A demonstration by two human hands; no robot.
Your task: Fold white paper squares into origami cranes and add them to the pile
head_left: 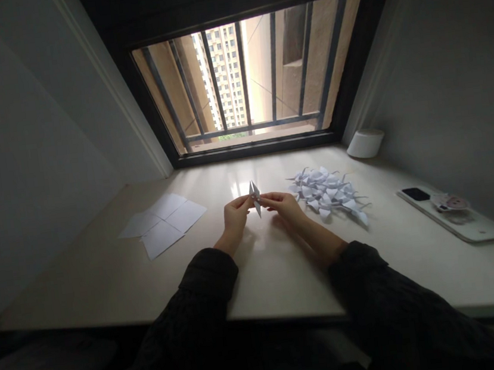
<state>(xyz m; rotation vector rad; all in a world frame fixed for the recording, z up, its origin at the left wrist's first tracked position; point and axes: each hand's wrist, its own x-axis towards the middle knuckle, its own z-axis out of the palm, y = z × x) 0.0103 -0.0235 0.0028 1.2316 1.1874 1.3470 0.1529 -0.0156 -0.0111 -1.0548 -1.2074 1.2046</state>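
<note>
Between my two hands, a little above the pale countertop, is a small folded paper piece (254,191) with pointed tips, two upward and one downward. My left hand (235,213) pinches it from the left side, thumb and fingers pressed together. From the right, my right hand (283,203) pinches the same piece. The fingertips nearly meet at its middle and hide part of the folds. Just right of my right hand lies a heap of white folded paper pieces (326,190) with thin pointed ends. Flat white paper sheets (168,219) lie to the left, partly overlapping.
The countertop (278,289) ends at a front edge close to me. A phone (453,214) with a round cartoon attachment lies at the right. A white rounded object (365,143) stands in the back right corner. A barred window (256,76) is behind, with walls on both sides.
</note>
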